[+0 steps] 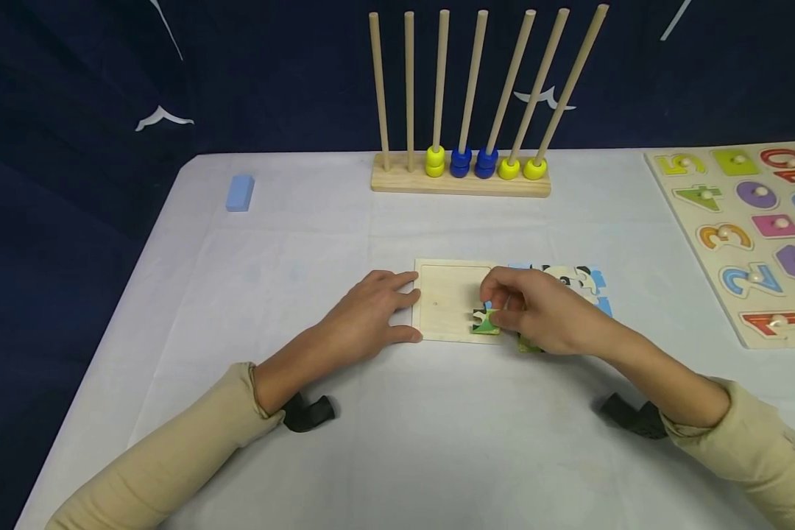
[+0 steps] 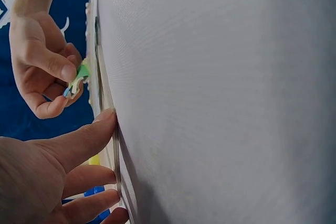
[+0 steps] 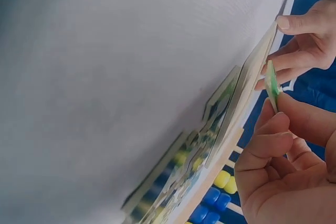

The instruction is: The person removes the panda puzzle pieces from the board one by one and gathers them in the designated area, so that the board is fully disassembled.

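Note:
My right hand (image 1: 550,313) pinches a small green, black and white jigsaw piece (image 1: 483,322) between thumb and fingers, over the lower right of a shallow wooden puzzle tray (image 1: 445,294). The right wrist view shows the piece (image 3: 272,85) edge-on and raised above the tray. At the tray's left edge, my left hand (image 1: 371,315) rests with fingers spread and fingertips touching the rim. Right of the tray lie more jigsaw pieces (image 1: 599,280) with a panda picture, partly hidden by my right hand.
A wooden bead abacus (image 1: 460,184) with yellow and blue beads stands at the back. On the right lies a number-and-shape peg board (image 1: 729,213). A blue block (image 1: 240,193) sits at the back left. Black straps (image 1: 309,414) hang beneath both wrists.

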{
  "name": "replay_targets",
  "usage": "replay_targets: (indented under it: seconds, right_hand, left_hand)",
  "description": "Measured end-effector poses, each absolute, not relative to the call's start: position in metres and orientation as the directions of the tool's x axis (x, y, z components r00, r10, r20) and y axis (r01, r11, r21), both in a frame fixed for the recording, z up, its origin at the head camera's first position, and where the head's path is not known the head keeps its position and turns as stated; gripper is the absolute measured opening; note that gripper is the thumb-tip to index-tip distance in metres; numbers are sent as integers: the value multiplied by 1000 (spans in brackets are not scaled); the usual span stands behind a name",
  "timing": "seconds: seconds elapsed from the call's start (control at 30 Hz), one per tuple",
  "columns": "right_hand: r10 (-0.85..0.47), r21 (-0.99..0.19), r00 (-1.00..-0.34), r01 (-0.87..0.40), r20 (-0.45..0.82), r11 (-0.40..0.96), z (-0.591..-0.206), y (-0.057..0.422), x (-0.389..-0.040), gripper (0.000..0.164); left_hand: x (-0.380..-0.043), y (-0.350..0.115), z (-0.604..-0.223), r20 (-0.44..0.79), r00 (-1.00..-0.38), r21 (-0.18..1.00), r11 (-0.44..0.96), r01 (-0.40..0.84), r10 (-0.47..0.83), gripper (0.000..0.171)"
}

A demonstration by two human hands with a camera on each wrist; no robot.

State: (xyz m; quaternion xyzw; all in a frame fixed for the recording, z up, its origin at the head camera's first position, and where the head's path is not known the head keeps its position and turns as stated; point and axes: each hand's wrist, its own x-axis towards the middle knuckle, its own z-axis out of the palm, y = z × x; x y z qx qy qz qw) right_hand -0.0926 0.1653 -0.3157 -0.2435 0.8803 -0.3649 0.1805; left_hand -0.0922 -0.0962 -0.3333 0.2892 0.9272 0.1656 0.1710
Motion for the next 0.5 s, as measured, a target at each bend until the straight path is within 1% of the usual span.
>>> replay_targets:
  seconds: [0.3,0.5]
  right_hand:
    - [-544,-769,-830,-267,-123,581,-313,179,-90,16]
    - [-515,-792,-847,-224,-130,568,-312,198,-85,15]
  left_hand:
    - [-92,-95,-333,-226,-775,406,780,475,590,64]
    - [-92,-95,-334,-214,-777,411,776,479,592,64]
